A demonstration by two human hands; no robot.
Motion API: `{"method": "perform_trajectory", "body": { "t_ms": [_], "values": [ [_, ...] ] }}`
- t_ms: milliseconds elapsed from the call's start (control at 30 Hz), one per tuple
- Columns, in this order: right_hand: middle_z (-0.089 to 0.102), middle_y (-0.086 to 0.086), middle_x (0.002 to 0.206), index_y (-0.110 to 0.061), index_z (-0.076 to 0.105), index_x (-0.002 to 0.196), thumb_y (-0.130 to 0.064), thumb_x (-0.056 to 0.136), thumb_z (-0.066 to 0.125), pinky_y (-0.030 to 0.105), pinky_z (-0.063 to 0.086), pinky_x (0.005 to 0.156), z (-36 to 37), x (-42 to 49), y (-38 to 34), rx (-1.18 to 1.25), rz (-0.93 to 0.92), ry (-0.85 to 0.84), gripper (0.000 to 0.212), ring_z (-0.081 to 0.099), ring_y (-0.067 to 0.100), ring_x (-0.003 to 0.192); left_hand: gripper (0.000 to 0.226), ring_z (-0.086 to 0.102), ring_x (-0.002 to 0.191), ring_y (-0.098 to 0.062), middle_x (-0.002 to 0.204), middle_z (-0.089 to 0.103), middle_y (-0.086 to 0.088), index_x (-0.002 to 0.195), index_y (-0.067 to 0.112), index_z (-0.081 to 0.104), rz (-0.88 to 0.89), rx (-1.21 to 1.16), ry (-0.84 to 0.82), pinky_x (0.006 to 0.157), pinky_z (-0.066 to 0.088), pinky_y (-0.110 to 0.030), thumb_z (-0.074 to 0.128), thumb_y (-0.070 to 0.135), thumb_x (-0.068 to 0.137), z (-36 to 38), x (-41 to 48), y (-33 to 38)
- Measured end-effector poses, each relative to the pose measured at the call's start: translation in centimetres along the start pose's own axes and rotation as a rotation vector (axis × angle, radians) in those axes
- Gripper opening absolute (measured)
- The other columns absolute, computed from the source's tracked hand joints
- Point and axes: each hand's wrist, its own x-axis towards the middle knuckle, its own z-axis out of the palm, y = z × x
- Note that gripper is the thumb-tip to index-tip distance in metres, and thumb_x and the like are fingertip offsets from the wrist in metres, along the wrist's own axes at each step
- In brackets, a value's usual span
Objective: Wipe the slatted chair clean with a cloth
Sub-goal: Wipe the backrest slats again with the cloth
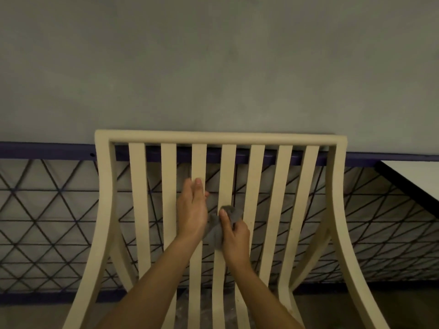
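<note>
Cream slats run up the back of the chair [221, 138], which stands against a grey wall [213, 67]. The left hand [192, 207] lies open on the third slat [199, 162] from the left, its fingers straight and pointing up along it, about halfway up the back. Just beside it, the right hand [234, 236] grips a crumpled grey cloth [234, 213], fingers and thumb curled round it, and holds it against the fourth slat [228, 174]. Part of the cloth hangs down between the two hands, which nearly touch. Behind the chair a purple rail [47, 148] runs along the foot of the wall, with dark triangular mesh [47, 210] beneath it. At the right edge, a white surface [418, 172] with a dark rim juts in.
</note>
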Motion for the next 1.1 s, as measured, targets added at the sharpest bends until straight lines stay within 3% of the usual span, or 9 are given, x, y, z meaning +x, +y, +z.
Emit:
{"method": "perform_trajectory", "body": {
  "t_ms": [100,200,333,467,600,733,800,1000,1100],
  "values": [
    [0.065,-0.002,0.080,-0.020,0.061,0.091,-0.034,0.098,0.049,0.012,0.046,0.060,-1.7,-1.2,2.2,-0.165,0.174,-0.181,0.020,0.062,0.010,0.073,0.030,0.053,0.081,-0.004,0.098,0.064,-0.007,0.102,0.017,0.051,-0.022,0.003,-0.036,0.061,0.035,-0.006,0.029,0.038,0.103,-0.3,0.0,0.5],
    [0.065,0.004,0.105,-0.013,0.062,0.110,-0.039,0.101,0.043,0.020,0.049,0.083,-3.5,-1.7,1.4,-0.365,0.282,-0.332,0.033,0.061,0.013,0.090,0.030,0.053,0.081,-0.004,0.100,0.064,-0.008,0.103,0.017,0.051,-0.046,-0.002,-0.056,0.064,0.035,-0.012,0.029,0.037,0.104,-0.7,0.0,1.0],
    [0.063,0.005,0.082,-0.017,0.056,0.078,-0.052,0.100,0.030,0.035,0.051,0.072,-5.8,-0.7,-5.2,-0.769,0.054,-0.352,0.048,0.061,0.018,0.072,0.030,0.055,0.084,-0.005,0.100,0.065,-0.007,0.108,0.016,0.052,-0.044,-0.003,-0.044,0.066,0.035,-0.014,0.030,0.036,0.104,-0.9,-0.1,0.9],
    [0.063,0.004,0.076,-0.019,0.057,0.079,-0.055,0.100,0.021,0.037,0.052,0.070,-7.0,1.6,-13.1,-0.913,-0.203,-0.299,0.055,0.062,0.018,0.069,0.036,0.056,0.090,-0.011,0.101,0.065,-0.007,0.119,0.012,0.051,-0.058,-0.022,-0.040,0.069,0.035,-0.019,0.030,0.036,0.104,-0.8,-0.2,0.9],
    [0.065,0.007,0.076,-0.013,0.060,0.088,-0.044,0.101,0.038,0.029,0.050,0.051,-7.4,4.9,-20.0,-0.796,-0.296,-0.239,0.040,0.062,0.016,0.059,0.038,0.059,0.098,-0.013,0.111,0.064,-0.009,0.120,0.011,0.053,-0.059,-0.048,-0.053,0.079,0.041,-0.019,0.031,0.037,0.103,-0.8,0.0,0.6],
    [0.066,0.000,0.091,-0.016,0.064,0.095,-0.020,0.093,0.061,0.013,0.052,0.071,-6.6,6.2,-22.2,-0.520,-0.580,-0.138,0.006,0.064,0.009,0.082,0.050,0.052,0.122,-0.020,0.132,0.056,-0.010,0.137,0.011,0.045,-0.104,-0.054,-0.060,0.111,0.035,-0.038,0.032,0.044,0.101,-0.9,0.1,0.1],
    [0.059,-0.002,0.097,-0.014,0.068,0.099,-0.009,0.087,0.067,0.005,0.045,0.073,-5.3,6.1,-20.5,-0.593,-0.738,-0.147,0.013,0.056,-0.003,0.084,0.054,0.049,0.126,-0.021,0.137,0.053,-0.011,0.140,0.011,0.041,-0.099,-0.062,-0.065,0.113,0.033,-0.041,0.033,0.046,0.101,-0.9,0.2,0.0],
    [0.048,0.001,0.106,-0.006,0.065,0.101,0.008,0.080,0.062,-0.001,0.037,0.084,-3.7,6.0,-13.8,-0.773,-0.843,-0.294,0.025,0.042,-0.008,0.083,0.034,0.056,0.088,-0.005,0.110,0.062,-0.004,0.122,0.014,0.054,-0.054,-0.077,-0.041,0.071,0.038,-0.012,0.033,0.033,0.104,-0.7,0.0,0.1],
    [0.051,0.009,0.112,-0.003,0.064,0.106,0.012,0.080,0.052,0.033,0.048,0.083,-3.1,5.2,-11.9,-0.799,-0.749,-0.356,0.032,0.052,0.016,0.092,0.027,0.055,0.089,-0.011,0.097,0.059,0.000,0.108,0.015,0.055,-0.028,-0.047,-0.005,0.070,0.039,-0.016,0.033,0.031,0.104,-0.6,0.1,-0.3]
  ]
}}
